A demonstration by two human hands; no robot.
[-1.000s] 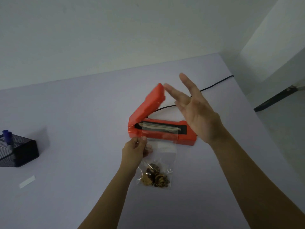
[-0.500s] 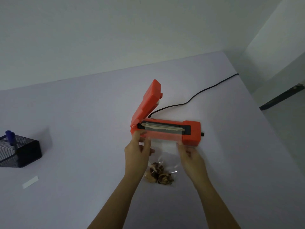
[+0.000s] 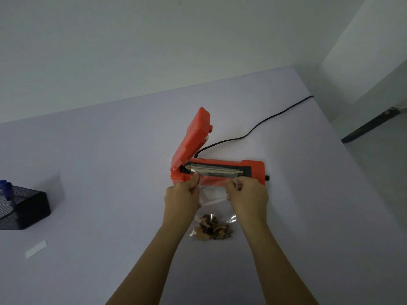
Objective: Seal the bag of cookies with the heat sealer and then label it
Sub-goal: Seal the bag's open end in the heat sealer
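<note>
Nearest me, a white label strip (image 3: 36,248) lies at the left of the pale worktop (image 3: 110,172). The cookies (image 3: 212,230) sit bunched at the bottom of the clear bag (image 3: 214,194). A black mesh pen holder (image 3: 24,213) stands further left. I see the left hand (image 3: 181,198) and right hand (image 3: 247,195) each pinching a top corner of the bag, fingers curled, with its mouth over the front edge of the orange heat sealer (image 3: 253,170). The lid (image 3: 193,137) stands raised. A black cord (image 3: 253,130) trails far right.

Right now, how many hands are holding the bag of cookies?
2. The left hand pinches the left side of the open end of the bag, and the right hand pinches the right side, both just in front of the heat sealer. No other hand shows.
</note>
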